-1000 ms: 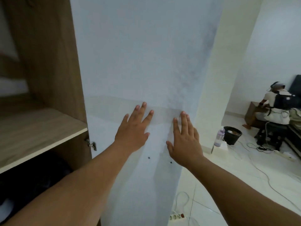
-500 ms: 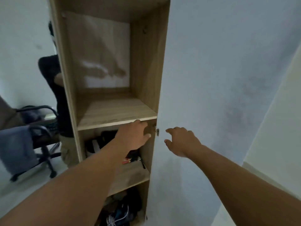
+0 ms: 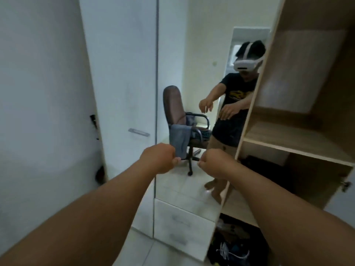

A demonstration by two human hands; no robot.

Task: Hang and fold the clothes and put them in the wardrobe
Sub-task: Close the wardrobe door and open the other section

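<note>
My left hand [image 3: 159, 157] and my right hand [image 3: 215, 163] hang side by side in front of the wardrobe's mirror panel [image 3: 192, 54], fingers drooping loosely, and hold nothing. The mirror shows both hands with fingers apart. Right of the mirror, the open wooden compartment has a bare shelf [image 3: 292, 143]. A grey-blue garment [image 3: 178, 141] drapes over the arm of a brown office chair [image 3: 172, 104], seen only as a reflection.
A white wardrobe door with a metal handle [image 3: 138, 132] stands left of the mirror, with white drawers [image 3: 182, 223] below it. A large white open door panel [image 3: 38, 112] fills the left. Dark items and shoes [image 3: 234, 244] lie in the bottom compartment.
My view has swung left, from the white door to the mirror. Both hands have come off the door and now hang loosely in the air.
</note>
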